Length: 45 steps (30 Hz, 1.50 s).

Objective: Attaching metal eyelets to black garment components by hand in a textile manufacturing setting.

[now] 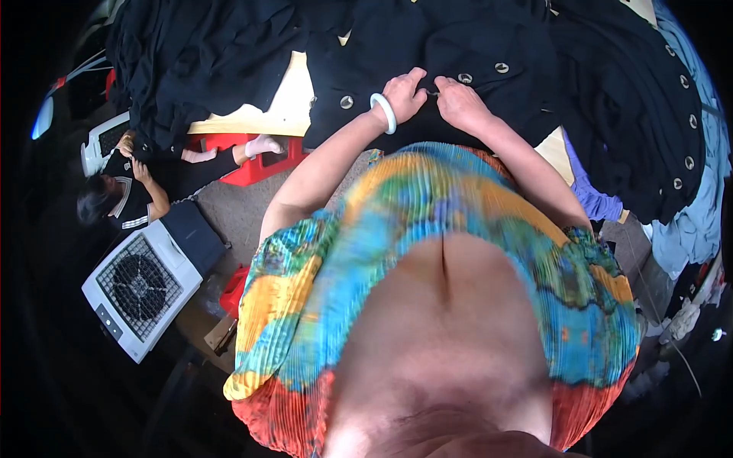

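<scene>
Head view looks down on both hands meeting over a black garment point(427, 53) spread flat on a table point(286, 99), which keeps its metal buttons point(465, 78) facing up and within reach. Left hand point(405, 93), with a pale bangle point(384, 112) on the wrist, has its fingers curled together and pinching the cloth just below a button. Right hand point(460, 103) is closed too, its fingertips pressed to the same spot, seemingly gripping something thin; what it is cannot be told. The garment lies directly under both hands. More dark clothes point(191, 53) are heaped to the left; a seated person point(126, 191) and a fan point(137, 286) are well apart.
</scene>
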Motion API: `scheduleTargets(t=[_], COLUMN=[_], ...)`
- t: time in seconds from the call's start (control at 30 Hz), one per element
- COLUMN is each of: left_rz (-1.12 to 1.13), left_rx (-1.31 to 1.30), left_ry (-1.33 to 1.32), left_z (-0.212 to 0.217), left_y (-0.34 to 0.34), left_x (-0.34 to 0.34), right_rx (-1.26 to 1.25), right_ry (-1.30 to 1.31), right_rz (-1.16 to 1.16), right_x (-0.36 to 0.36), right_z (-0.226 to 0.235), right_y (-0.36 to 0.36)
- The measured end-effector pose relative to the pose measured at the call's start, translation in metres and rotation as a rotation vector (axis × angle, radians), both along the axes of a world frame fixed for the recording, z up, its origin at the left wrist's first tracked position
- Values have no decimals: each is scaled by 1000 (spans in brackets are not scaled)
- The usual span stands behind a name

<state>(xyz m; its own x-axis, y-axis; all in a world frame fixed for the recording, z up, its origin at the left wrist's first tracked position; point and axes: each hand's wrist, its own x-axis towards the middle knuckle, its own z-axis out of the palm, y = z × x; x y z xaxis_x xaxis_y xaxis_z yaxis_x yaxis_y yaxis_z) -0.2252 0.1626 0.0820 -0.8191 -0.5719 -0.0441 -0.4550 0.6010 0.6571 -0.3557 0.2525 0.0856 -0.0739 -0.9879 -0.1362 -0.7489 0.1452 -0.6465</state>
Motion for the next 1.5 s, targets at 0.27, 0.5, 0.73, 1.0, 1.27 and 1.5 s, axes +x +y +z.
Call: scheduleTargets(t=[0.27, 0.5, 0.73, 1.0, 1.27, 1.5], left_rz=[-89, -104, -86, 1, -62, -154], left_rx=[152, 531, -42, 80, -167, -207], left_ry=[143, 58, 212, -509, -593, -156], left_z=[20, 18, 22, -34, -40, -41], left_y=[-18, -22, 5, 19, 22, 14], left_x=[-4, 22, -34, -62, -68, -50], right_rx=[55, -26, 14, -126, -96, -195], right_ry=[-394, -151, 0, -41, 33, 84], right_rz=[29, 171, 87, -43, -170, -210], right_x=[-22, -54, -42, -29, -30, -24], right_z=[23, 30, 5, -14, -28, -27], right_y=[-11, 29, 53, 48, 35, 41])
